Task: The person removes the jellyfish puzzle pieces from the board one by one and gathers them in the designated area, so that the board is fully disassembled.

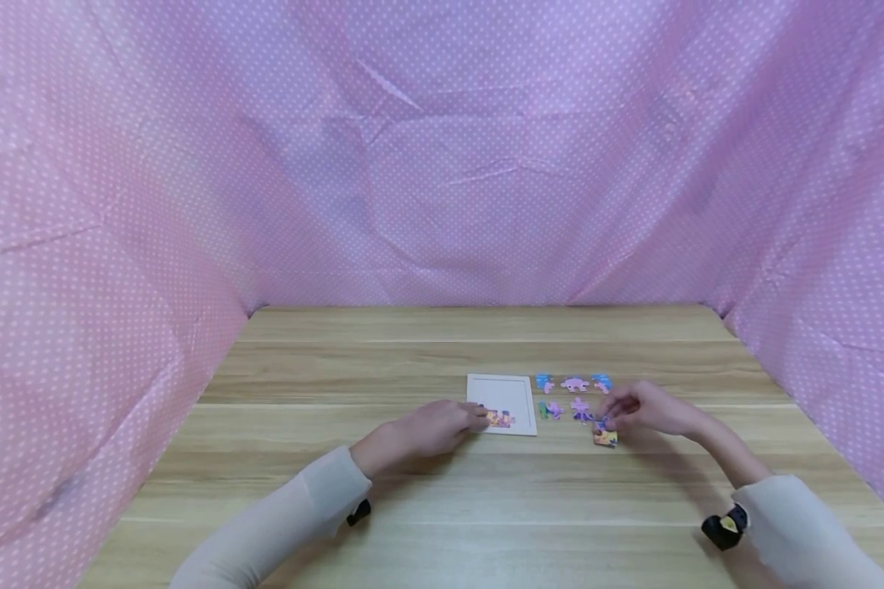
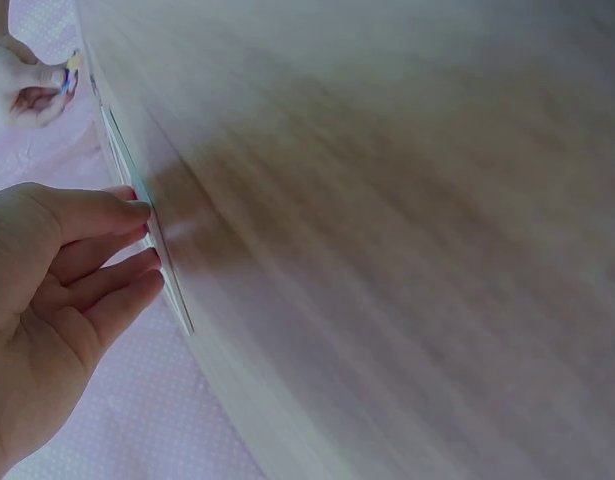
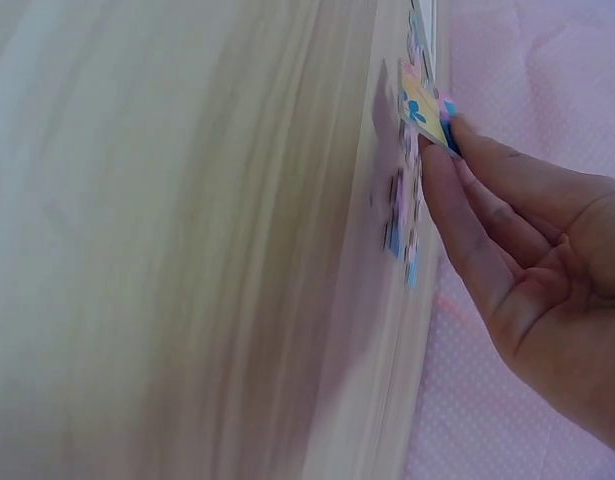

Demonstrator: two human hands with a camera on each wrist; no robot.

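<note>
My right hand (image 1: 651,409) pinches a jigsaw piece (image 1: 605,436), yellow with a bit of blue, by its edge between thumb and fingertips. In the right wrist view this piece (image 3: 417,105) is tilted and lifted off the table. My left hand (image 1: 442,425) reaches to the near left corner of a white puzzle tray (image 1: 499,390), its fingertips touching there. In the left wrist view the fingers extend onto the tray's edge (image 2: 175,290). Several yellow and pink pieces (image 1: 501,419) lie along the tray's near side, partly covered by the left fingers.
Loose pieces lie in two rows right of the tray, among them a pink piece (image 1: 575,384), a blue corner piece (image 1: 544,382) and a purple piece (image 1: 580,408). The wooden table (image 1: 486,507) meets a pink dotted cloth (image 1: 442,164) behind and at the sides.
</note>
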